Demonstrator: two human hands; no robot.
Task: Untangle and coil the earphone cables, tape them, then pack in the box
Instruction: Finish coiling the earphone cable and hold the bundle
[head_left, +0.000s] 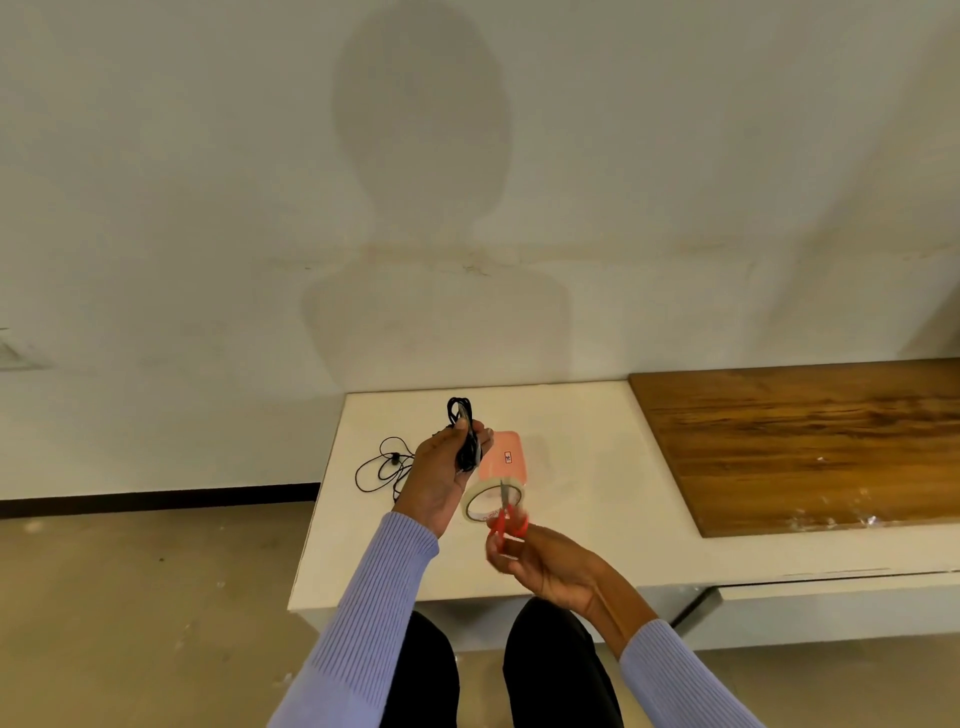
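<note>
Here the left hand (439, 475) is raised above the white table (571, 519), fingers and thumb curled round a coiled black earphone cable (464, 434); the coil's loop sticks up past the fingertips. The right hand (545, 564) grips red-handled scissors (506, 517), blades pointing up and away from the person, their tips crossing in front of a roll of pale tape (491, 501). Whether the tape roll rests on the table or hangs from something cannot be told. A pink box (511, 457) lies on the table just behind the roll. A second, loose black cable (382, 465) sprawls at the table's left edge. A wooden board (805, 441) lies on the right.
</note>
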